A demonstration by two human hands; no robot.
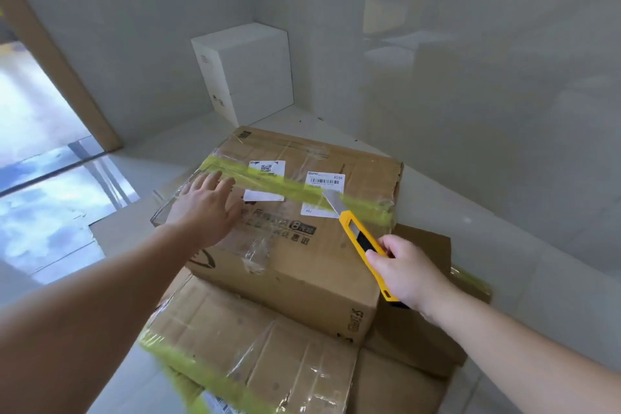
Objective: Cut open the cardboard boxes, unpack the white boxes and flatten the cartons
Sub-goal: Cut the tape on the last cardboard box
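Our left hand (pixel 205 202) lies flat, fingers straight, steadying the sealed brown cardboard carton (pixel 292 228) atop flattened cartons (pixel 255 346). Our right hand (pixel 408 274) grips the yellow utility knife (pixel 364 245), its blade seemingly touching the yellow-green tape strip (pixel 292 188); we should cut shallowly along it, away from the fingers.

Print on the sealed carton (pixel 295 245)
Its top carries "8元起" in a dark oval, with Chinese characters beside it too blurred to read; two white labels (pixel 324 193) show a barcode and a QR code, their text illegible.
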